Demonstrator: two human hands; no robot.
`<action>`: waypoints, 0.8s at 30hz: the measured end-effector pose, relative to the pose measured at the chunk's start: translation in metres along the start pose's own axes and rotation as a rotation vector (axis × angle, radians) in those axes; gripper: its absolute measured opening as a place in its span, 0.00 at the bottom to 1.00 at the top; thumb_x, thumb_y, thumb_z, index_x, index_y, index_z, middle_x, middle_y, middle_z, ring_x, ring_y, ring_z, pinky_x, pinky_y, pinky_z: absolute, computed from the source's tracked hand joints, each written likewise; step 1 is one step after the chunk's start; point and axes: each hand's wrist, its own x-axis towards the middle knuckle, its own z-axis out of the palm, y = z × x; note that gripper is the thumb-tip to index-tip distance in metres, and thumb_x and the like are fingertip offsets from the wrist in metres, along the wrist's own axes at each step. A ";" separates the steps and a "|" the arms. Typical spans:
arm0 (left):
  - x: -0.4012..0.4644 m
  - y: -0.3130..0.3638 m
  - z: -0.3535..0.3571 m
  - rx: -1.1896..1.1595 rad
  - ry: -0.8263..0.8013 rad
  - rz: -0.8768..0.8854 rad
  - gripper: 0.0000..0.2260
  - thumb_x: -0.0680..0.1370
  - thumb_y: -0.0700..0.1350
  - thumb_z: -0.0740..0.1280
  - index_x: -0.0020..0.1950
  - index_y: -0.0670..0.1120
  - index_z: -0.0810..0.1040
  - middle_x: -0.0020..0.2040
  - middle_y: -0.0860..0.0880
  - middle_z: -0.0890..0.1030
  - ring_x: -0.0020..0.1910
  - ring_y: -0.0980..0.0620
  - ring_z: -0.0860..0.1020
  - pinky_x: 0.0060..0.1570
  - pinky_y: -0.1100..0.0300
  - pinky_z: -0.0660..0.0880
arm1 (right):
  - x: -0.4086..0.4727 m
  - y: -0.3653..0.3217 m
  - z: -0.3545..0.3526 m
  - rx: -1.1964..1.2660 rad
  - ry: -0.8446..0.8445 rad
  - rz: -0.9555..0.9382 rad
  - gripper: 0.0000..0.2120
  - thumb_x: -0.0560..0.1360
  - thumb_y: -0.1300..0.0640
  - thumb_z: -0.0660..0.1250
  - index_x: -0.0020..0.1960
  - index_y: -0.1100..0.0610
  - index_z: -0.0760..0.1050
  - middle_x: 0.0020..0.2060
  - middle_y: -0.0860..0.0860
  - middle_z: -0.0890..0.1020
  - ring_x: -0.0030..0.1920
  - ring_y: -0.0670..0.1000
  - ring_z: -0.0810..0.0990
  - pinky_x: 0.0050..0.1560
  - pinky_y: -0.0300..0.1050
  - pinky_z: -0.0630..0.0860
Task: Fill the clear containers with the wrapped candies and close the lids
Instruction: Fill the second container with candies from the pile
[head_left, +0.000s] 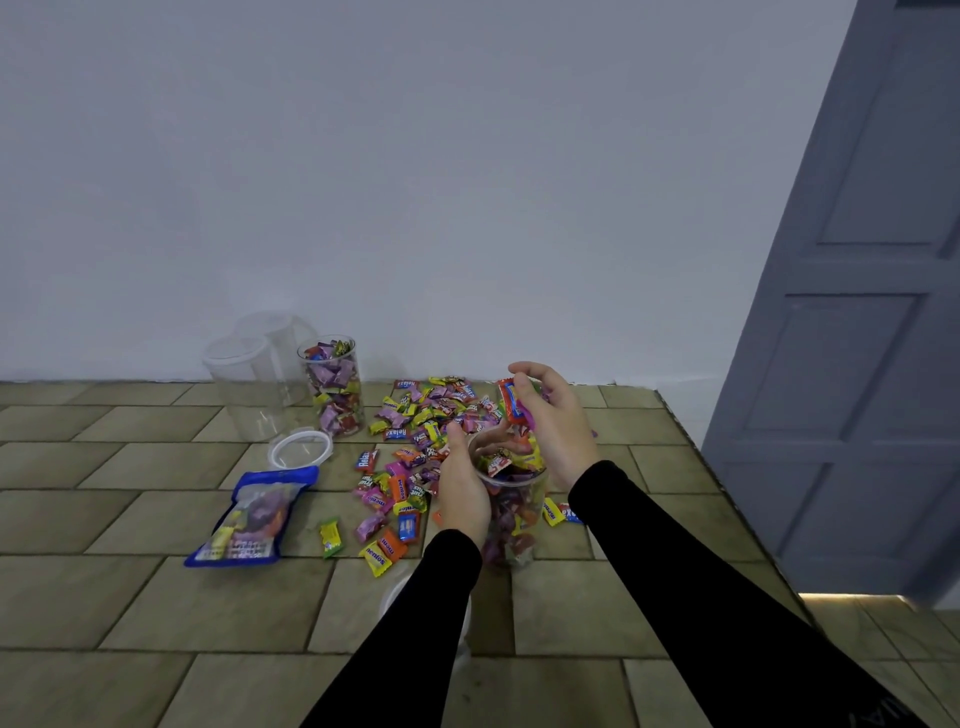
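On the tiled counter (156, 597) my left hand (462, 488) wraps the nearly full container (511, 512) upright. My right hand (553, 421), just above its open mouth, pinches wrapped candies (511, 408); the drop is straight down along the container's axis.

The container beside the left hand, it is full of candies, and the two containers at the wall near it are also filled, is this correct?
Partly. The head view shows the left hand gripping a container full of candies, but two containers at the wall are empty; only a third beside them is filled.
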 end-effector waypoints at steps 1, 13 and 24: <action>0.000 0.000 0.000 -0.006 -0.005 0.008 0.40 0.69 0.78 0.53 0.49 0.46 0.85 0.50 0.39 0.84 0.55 0.40 0.81 0.65 0.40 0.70 | 0.000 0.000 0.000 -0.004 -0.010 -0.008 0.05 0.80 0.52 0.62 0.50 0.46 0.77 0.44 0.55 0.74 0.36 0.51 0.75 0.31 0.42 0.75; 0.002 0.000 -0.002 0.002 0.043 -0.014 0.35 0.72 0.74 0.53 0.53 0.46 0.84 0.51 0.44 0.85 0.56 0.46 0.82 0.65 0.43 0.71 | -0.004 0.009 -0.010 -0.272 -0.171 -0.262 0.17 0.71 0.63 0.73 0.48 0.42 0.73 0.51 0.37 0.79 0.57 0.34 0.74 0.61 0.27 0.67; -0.003 0.007 0.000 -0.038 0.017 -0.026 0.35 0.75 0.68 0.51 0.54 0.41 0.83 0.51 0.40 0.84 0.54 0.43 0.82 0.63 0.40 0.73 | -0.002 0.010 -0.007 -0.215 -0.175 -0.303 0.10 0.77 0.58 0.67 0.48 0.41 0.76 0.44 0.49 0.79 0.44 0.49 0.83 0.44 0.46 0.79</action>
